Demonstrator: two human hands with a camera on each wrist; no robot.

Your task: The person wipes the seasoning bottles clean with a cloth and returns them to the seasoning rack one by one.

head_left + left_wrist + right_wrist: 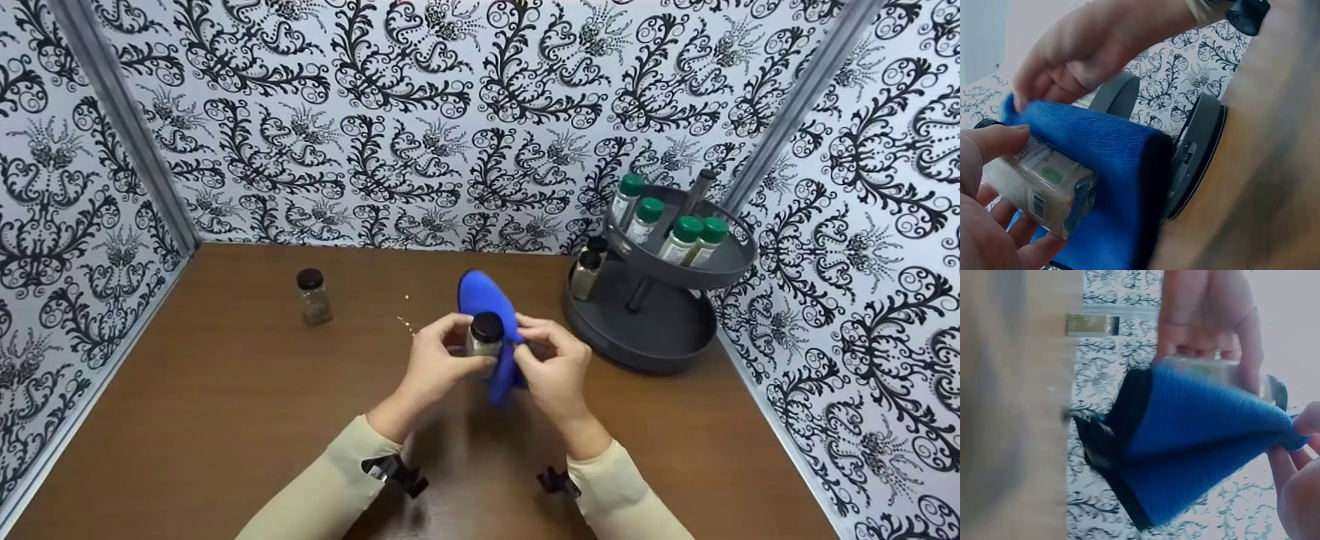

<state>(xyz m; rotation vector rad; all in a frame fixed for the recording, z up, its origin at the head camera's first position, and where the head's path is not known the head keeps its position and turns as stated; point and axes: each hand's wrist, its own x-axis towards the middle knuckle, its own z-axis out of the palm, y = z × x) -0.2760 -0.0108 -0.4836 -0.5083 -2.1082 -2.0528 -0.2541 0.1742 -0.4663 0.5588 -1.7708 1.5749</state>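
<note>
My left hand (438, 355) grips a spice jar (485, 334) with a black lid, above the table. In the left wrist view the jar (1053, 183) is clear and square-sided, with a label, a green mark and a barcode. My right hand (556, 366) pinches the edge of a blue cloth (487, 293). In the right wrist view the cloth (1202, 433) hangs folded from the fingertips, its border black. It lies right against the jar's side and hides part of it.
Another black-lidded jar (315, 298) stands on the table at left. A two-tier dark rack (645, 341) stands at right, with several green-lidded jars (681, 240) above and black-lidded jars (586, 274) below. Pale crumbs (406, 323) lie on the table (247, 405).
</note>
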